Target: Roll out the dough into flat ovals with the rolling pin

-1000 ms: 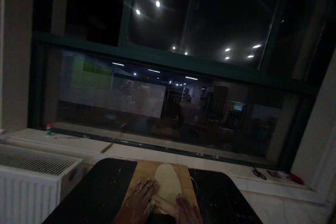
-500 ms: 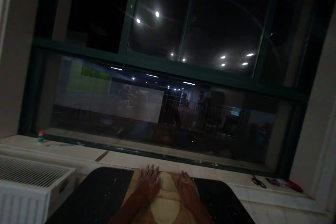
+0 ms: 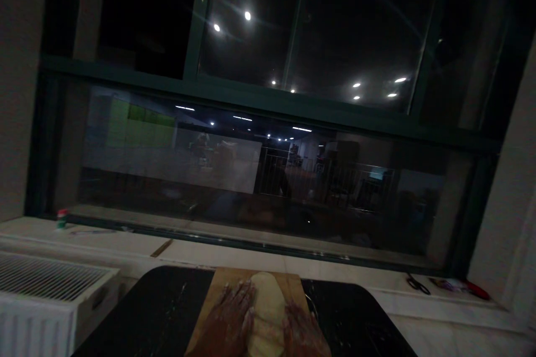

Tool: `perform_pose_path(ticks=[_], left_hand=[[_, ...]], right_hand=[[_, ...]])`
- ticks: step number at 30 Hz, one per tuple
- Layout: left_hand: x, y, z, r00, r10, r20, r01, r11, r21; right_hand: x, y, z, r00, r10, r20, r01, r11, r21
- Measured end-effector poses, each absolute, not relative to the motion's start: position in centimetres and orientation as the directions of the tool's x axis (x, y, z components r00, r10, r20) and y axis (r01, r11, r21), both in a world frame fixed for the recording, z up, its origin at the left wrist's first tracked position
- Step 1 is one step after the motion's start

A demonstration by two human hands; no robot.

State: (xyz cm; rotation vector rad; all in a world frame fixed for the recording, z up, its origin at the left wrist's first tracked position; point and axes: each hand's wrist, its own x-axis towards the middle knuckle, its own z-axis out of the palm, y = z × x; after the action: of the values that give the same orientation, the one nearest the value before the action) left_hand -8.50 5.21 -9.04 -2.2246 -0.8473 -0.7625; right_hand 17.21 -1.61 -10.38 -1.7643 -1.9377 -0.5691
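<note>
A long, pale oval of flattened dough (image 3: 268, 295) lies on a wooden board (image 3: 221, 280). My left hand (image 3: 232, 309) rests at the dough's left edge, palm down, with floury fingers stretched forward. Along the right edge is my right hand (image 3: 299, 323), also floury and palm down, its fingers extended. A pale band crosses the dough between the hands and looks like a thin rolling pin; its ends are hidden under my palms, and the dim light blurs it. Neither hand has its fingers wrapped round anything.
The board lies on a black tabletop (image 3: 167, 301) with white specks. Behind it runs a white windowsill (image 3: 234, 256) holding scissors (image 3: 417, 284), a red object (image 3: 477, 290) and a small red-and-green container (image 3: 62, 218). A radiator (image 3: 54, 290) stands left. A dark window reflects lights.
Both hands have drawn back towards me along the dough, and the pale band has come back with them. More of the dough's far end and the board now shows. The view has shifted slightly.
</note>
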Motion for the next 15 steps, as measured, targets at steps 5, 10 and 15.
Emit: perform_pose_path(ticks=[5,10,15], left_hand=[[-5.0,8.1,-6.6,0.509,0.734,0.45,0.837,-0.543,-0.061],[-4.3,8.6,-5.8,0.461,0.787,0.409,0.87,-0.491,-0.036],[-7.1,6.1,-8.3,0.575,0.504,0.644,0.76,-0.62,-0.193]], right_hand=[[17.9,2.2,-4.1,-0.094,0.938,0.334,0.995,0.099,0.001],[17.9,3.1,-3.1,-0.062,0.942,0.329,0.998,0.062,0.009],[16.8,-0.2,-9.1,0.042,0.889,0.456,0.997,-0.065,0.035]])
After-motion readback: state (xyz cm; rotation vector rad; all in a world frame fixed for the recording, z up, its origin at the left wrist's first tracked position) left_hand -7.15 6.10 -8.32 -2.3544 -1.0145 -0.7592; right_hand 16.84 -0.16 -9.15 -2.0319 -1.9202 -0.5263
